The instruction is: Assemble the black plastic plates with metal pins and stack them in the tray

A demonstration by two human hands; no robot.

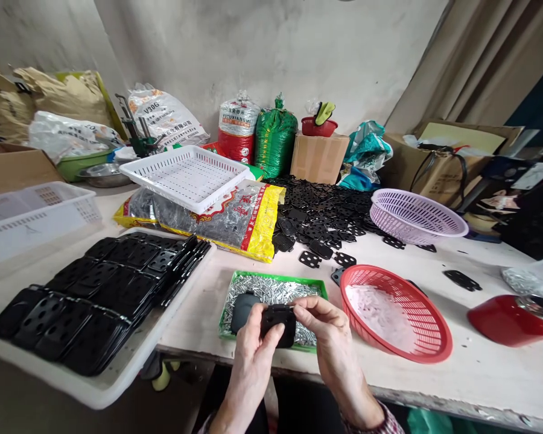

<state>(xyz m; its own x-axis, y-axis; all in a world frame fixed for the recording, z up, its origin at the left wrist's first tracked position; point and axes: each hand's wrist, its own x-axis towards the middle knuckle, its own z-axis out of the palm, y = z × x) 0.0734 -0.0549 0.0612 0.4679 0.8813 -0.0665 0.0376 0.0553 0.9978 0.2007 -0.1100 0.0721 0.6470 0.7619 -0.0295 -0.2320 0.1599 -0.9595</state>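
My left hand [253, 349] and my right hand [328, 337] both grip a small black plastic hinge piece [278, 322], fingers closed on its two ends. They hold it just above the near edge of a green tray [319, 288] full of small silver metal pins. Another black piece [243, 308] lies in that tray by my left fingers. A red basket [434, 346] with white bits in it sits right of my right hand.
A white tray [131, 374] of stacked black plates overhangs the table at left. A loose heap of black plates [326, 211] lies behind, with a lilac basket [419, 216], a white crate [185, 175] on a bag, sacks, boxes, and a red lid [511, 319] at right.
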